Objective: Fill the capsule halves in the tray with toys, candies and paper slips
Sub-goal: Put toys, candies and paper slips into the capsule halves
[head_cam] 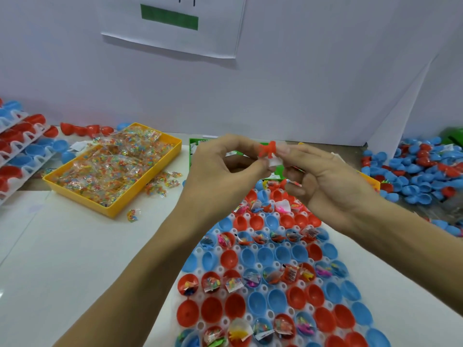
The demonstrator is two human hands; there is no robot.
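My left hand (pixel 220 169) and my right hand (pixel 323 179) meet above the far end of the white tray (pixel 250 318). Together they pinch a small red plastic toy (pixel 270 149) and a white paper slip (pixel 274 162). My right hand also grips more small items under its curled fingers. The tray holds rows of red capsule halves (pixel 211 309) and blue capsule halves (pixel 276 300). Alternate rows hold toys, candy packets and slips; the rows between are empty.
A yellow bin of candy packets (pixel 115 169) stands at the left, with loose packets (pixel 162 184) beside it. A green box (pixel 198 146) sits behind my hands. Stacked capsule trays (pixel 20 151) are far left. A heap of loose capsule halves (pixel 421 169) lies at the right.
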